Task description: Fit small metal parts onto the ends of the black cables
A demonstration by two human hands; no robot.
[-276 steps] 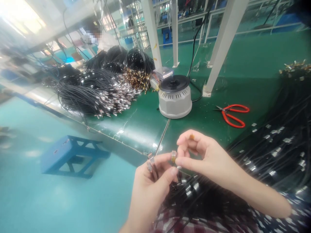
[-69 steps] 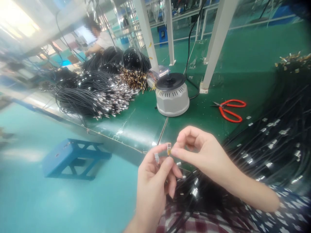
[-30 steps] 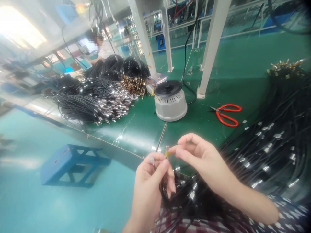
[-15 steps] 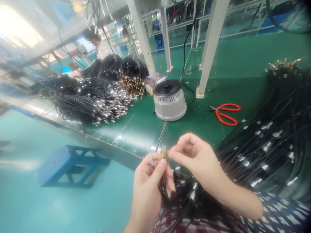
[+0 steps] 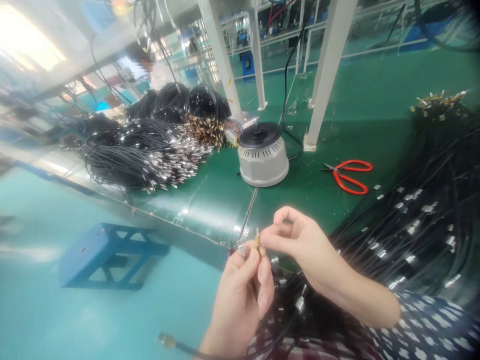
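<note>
My left hand [image 5: 243, 287] is closed around black cable ends. A silver connector [image 5: 240, 247] sticks up beside its index finger. A second, thin connector [image 5: 258, 234] stands upright above my left thumb, with yellow tape [image 5: 258, 241] around its lower part. My right hand [image 5: 300, 240] pinches at this tape with thumb and index finger, its other fingers curled. A loose cable end with a metal plug [image 5: 167, 340] hangs out left of my left wrist. Black cables [image 5: 300, 305] with silver plugs lie over my lap below the hands.
A round grey tape dispenser [image 5: 263, 162] with a black top stands ahead on the green table [image 5: 210, 200]. Red-handled snips [image 5: 348, 176] lie to its right. Cable bundles [image 5: 150, 150] are heaped left, more cables [image 5: 423, 215] right. A blue stool [image 5: 108, 257] stands on the floor.
My left hand has turned, so the taped connector now shows edge-on. A cable end has swung out at lower left. My right hand stays pinched beside the connector.
</note>
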